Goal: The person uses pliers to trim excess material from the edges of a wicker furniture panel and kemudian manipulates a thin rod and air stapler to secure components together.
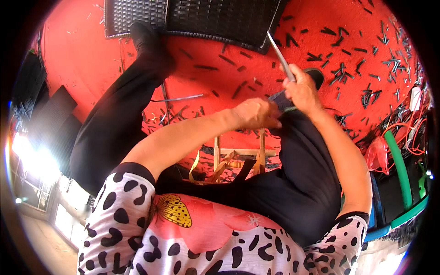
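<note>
My right hand (302, 89) is closed around the base of a long pointed metal blade (279, 55). Its tip points up and to the left, near the corner of a black woven panel (201, 18). The grip end is hidden inside my fingers. Lower and to the left, my left hand (259, 113) hovers by my right knee with its fingers curled in, slightly blurred. Whatever it may hold cannot be made out. The two hands are apart. The woven panel lies on the red floor by my feet.
Many short black strips (339, 73) litter the red floor (82, 50), thickest at the right. A thin rod (178, 98) lies between my legs, above a wooden stool frame (238, 152). On the right are a green tubular frame (398, 169), an orange cord (408, 128) and red plastic (376, 153).
</note>
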A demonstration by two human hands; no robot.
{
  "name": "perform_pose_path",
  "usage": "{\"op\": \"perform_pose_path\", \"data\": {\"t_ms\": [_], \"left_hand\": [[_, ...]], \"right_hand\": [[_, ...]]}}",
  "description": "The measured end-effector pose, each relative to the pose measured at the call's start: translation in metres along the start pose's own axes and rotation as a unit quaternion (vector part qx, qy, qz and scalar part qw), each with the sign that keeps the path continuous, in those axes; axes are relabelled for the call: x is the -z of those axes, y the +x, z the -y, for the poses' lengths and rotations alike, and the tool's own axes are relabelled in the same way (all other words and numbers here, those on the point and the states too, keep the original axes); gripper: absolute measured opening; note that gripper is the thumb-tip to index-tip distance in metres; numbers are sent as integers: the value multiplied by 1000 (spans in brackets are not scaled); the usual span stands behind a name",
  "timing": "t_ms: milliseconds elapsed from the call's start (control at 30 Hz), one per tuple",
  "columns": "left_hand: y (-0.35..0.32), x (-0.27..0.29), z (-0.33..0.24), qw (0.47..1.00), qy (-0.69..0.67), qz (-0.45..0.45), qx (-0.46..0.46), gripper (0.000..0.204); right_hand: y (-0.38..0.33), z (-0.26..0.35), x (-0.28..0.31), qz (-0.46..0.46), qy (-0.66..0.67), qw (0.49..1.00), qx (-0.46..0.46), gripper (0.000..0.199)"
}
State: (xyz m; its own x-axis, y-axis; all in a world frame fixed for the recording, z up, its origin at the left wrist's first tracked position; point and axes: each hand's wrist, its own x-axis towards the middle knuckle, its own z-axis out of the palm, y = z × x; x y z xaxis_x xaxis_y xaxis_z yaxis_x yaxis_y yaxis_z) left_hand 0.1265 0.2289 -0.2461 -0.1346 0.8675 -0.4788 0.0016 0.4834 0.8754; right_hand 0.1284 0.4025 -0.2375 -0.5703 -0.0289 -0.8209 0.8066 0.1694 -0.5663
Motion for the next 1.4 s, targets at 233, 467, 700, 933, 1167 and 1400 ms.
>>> {"op": "perform_pose_path", "data": {"t_ms": [233, 467, 700, 933, 1167, 1400], "left_hand": [[5, 52, 82, 950, -87, -244, 175, 15], [37, 62, 80, 840, -340, -276, 319, 19], [64, 56, 84, 775, -390, -362, 340, 25], [72, 50, 88, 780, -320, -400, 361, 26], [71, 53, 92, 806, -263, -381, 369, 30], [74, 55, 110, 848, -146, -353, 368, 30]], "right_hand": [[17, -47, 34, -56, -339, 918, 200, 32], [22, -46, 15, -113, -375, 904, 168, 17], [27, -49, 4, -129, -409, 892, 141, 18], [30, -40, 3, -136, -404, 888, 171, 17], [33, -27, 0, -92, -412, 899, 111, 17], [31, -26, 2, -62, -397, 898, 181, 13]]}}
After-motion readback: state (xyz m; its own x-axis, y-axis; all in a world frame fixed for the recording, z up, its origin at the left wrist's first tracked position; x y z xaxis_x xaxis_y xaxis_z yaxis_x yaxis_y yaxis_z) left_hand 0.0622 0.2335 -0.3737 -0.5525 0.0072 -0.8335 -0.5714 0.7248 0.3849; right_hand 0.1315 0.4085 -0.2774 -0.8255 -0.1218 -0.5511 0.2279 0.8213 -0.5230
